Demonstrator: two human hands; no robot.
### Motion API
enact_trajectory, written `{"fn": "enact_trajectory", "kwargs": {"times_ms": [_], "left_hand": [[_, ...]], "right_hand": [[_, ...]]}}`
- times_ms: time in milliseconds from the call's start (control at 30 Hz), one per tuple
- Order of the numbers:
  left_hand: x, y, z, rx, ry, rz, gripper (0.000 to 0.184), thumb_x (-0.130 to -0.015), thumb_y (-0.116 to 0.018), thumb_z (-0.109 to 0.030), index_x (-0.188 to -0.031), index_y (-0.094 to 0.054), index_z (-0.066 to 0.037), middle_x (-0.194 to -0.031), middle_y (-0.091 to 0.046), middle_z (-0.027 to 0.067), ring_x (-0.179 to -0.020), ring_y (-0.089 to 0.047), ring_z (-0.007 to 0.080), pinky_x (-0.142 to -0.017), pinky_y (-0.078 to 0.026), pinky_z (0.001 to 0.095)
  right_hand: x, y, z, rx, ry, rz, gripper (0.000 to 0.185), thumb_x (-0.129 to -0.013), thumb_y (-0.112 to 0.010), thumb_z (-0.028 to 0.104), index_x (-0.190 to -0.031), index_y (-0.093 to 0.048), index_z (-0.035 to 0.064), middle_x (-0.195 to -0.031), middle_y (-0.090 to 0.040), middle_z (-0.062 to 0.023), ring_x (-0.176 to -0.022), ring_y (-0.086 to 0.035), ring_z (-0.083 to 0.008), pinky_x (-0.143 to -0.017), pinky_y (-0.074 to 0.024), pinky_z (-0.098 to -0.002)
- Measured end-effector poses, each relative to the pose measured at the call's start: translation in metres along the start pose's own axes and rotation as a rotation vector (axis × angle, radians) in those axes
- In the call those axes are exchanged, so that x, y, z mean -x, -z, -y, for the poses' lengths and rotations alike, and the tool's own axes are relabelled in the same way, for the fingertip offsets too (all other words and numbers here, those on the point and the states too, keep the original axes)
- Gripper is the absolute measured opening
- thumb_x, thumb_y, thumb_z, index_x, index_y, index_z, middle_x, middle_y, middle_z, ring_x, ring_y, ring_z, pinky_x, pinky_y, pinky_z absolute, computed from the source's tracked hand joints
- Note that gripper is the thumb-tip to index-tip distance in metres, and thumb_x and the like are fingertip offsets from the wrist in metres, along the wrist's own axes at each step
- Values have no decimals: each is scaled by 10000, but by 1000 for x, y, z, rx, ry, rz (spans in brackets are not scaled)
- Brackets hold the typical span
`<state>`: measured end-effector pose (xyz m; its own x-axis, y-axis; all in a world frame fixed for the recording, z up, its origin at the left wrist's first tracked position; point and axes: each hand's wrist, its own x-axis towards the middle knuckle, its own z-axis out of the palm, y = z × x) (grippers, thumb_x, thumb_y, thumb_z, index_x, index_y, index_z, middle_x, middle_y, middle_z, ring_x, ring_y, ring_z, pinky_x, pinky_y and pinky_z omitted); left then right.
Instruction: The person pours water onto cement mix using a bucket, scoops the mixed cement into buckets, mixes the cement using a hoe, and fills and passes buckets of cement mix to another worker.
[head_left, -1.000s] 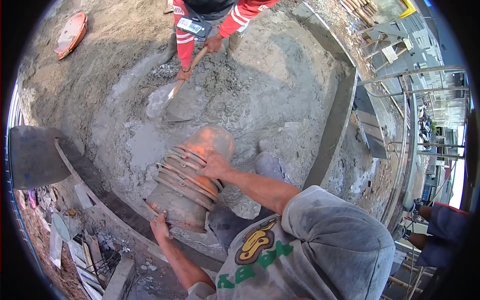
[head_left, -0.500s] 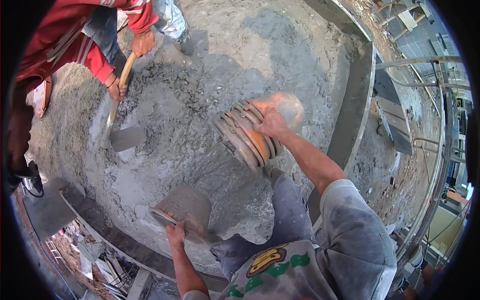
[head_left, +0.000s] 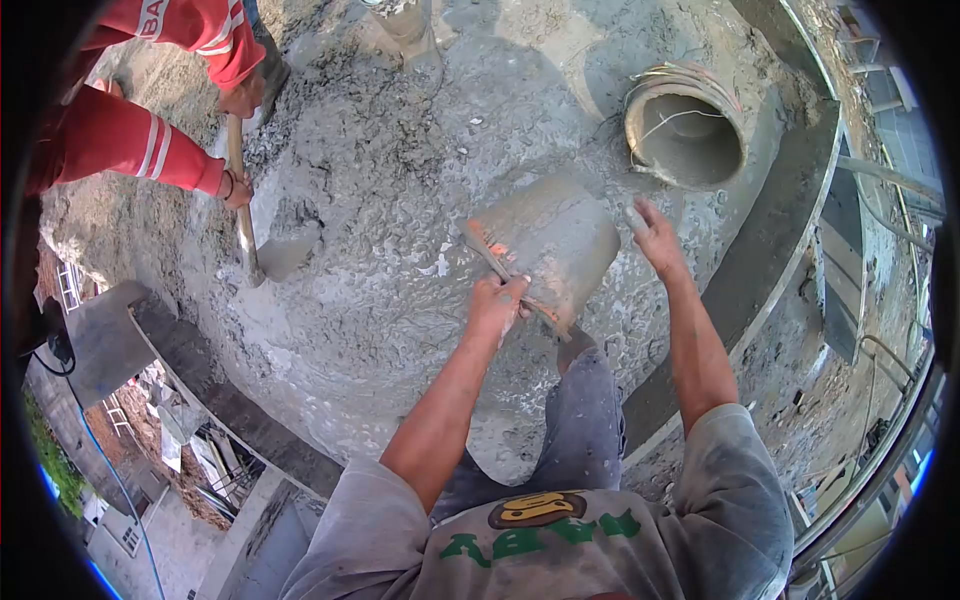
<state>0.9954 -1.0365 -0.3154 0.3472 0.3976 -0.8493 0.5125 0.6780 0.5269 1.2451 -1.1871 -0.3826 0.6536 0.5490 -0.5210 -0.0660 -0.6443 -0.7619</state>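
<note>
Bucket stack (head_left: 700, 148) laid on wet concrete (head_left: 380, 210); one bucket (head_left: 570, 240), apart from it, gripped at rim by left hand (head_left: 492, 308). Right hand (head_left: 660, 246) open, held apart. Surface seen rough, unsmoothed.

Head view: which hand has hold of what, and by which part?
Left hand grips the cement-smeared bucket at its rim. Right hand is open beside it, with nothing visibly held.
</note>
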Motion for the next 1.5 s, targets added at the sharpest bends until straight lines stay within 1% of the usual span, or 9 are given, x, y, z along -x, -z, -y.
{"fn": "enact_trajectory", "kwargs": {"times_ms": [200,400,600,700,900,1200,1300,1400,1500], "left_hand": [[-11,-22,-26,-33,-63,45,340,-798,-644,-239,-904,-586,78,-778,-614,81,-623,-600,151,-523,-524,272],[-11,28,5,-311,-495,-80,464,-797,-684,-291,-1064,-557,67,-848,-649,138,-744,-642,185,-638,-527,303],[-73,96,60,-879,-641,-645,639,-776,-702,-304,-1284,-431,-26,-1173,-556,205,-1069,-544,341,-945,-398,427],[-141,62,105,-513,-373,-88,622,-781,-682,-337,-1287,-453,-57,-1136,-588,187,-1019,-579,323,-900,-433,402],[-185,-24,101,-304,-254,54,481,-787,-663,-342,-1155,-557,-51,-991,-652,153,-925,-632,255,-812,-482,349],[-177,1,113,-423,-667,-256,553,-764,-685,-315,-1210,-507,-42,-1149,-562,218,-1000,-595,287,-819,-472,374],[-169,4,82,-423,-479,-40,559,-754,-691,-312,-1209,-504,-46,-1112,-575,212,-929,-605,295,-779,-470,385],[-150,-1,83,-554,-598,-328,446,-768,-683,-313,-1113,-559,-58,-957,-625,167,-786,-614,279,-707,-475,375],[-98,-3,56,-492,-400,-14,299,-812,-638,-349,-790,-623,-51,-659,-605,105,-624,-597,272,-615,-468,399]], "right_hand": [[148,-103,18,109,189,-28,852,-764,-680,281,-1425,-195,46,-1298,-464,-211,-1158,-500,-312,-984,-391,-405],[94,-122,-32,53,-325,126,618,-745,-517,75,-1339,-363,11,-1082,-605,-195,-892,-628,-287,-614,-538,-351],[104,-79,-28,-55,-615,140,538,-699,-517,74,-1227,-473,-16,-1031,-612,-145,-865,-610,-253,-739,-497,-354],[111,-62,-50,63,-451,-17,525,-699,-516,71,-1216,-479,-19,-1023,-609,-152,-916,-600,-249,-830,-456,-355],[75,-33,-100,208,-373,-187,527,-676,-516,45,-1198,-497,-23,-965,-617,-134,-878,-586,-215,-793,-452,-332],[90,-30,-71,199,-534,-149,458,-654,-511,32,-1104,-548,-43,-917,-619,-105,-829,-563,-201,-759,-439,-308],[89,-42,-76,247,-386,-140,526,-665,-471,15,-1186,-529,-26,-995,-614,-122,-911,-573,-214,-815,-434,-290],[79,-52,-87,222,-419,-186,531,-672,-442,14,-1195,-521,-33,-931,-613,-146,-823,-571,-238,-750,-448,-318],[68,-41,-98,155,-577,-267,458,-667,-451,36,-1098,-543,-89,-858,-603,-172,-733,-556,-245,-679,-447,-349]]}}
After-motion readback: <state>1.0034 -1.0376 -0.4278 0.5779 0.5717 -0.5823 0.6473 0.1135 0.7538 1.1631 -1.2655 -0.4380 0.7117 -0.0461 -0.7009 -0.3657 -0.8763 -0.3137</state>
